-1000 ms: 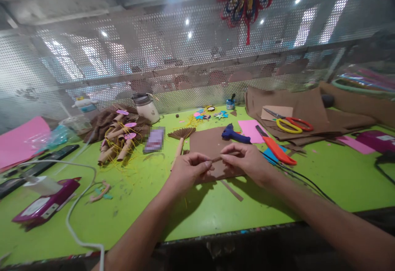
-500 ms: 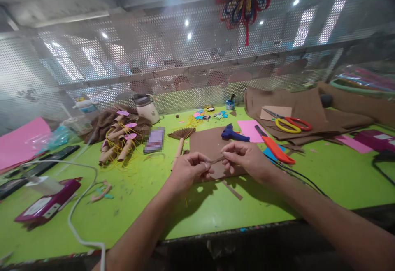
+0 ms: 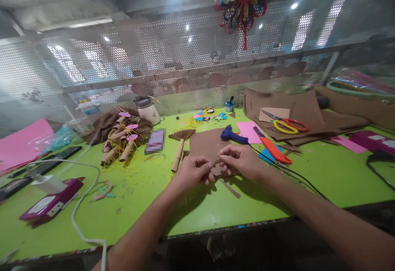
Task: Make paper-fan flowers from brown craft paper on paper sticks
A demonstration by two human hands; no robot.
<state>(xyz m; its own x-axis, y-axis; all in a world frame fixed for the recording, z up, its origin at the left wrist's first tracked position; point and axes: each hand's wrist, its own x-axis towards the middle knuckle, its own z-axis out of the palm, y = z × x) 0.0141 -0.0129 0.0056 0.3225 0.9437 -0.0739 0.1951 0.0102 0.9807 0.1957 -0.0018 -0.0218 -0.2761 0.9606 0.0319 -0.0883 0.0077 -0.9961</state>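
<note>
Strip [image 3: 217,161], brown and narrow, is pinched between the left hand [image 3: 196,170] and the right hand [image 3: 242,162], over the sheet [image 3: 202,142], behind the middle of the surface's [image 3: 212,219] front edge. Farther back, the glue gun [image 3: 234,135] lies by the sheet's far right corner; scissors [image 3: 285,125] lie toward the surface's back right corner.

Legible text: none | white label [image 3: 41,207] on purple power strip [image 3: 68,191] at left: too blurred to read
</note>
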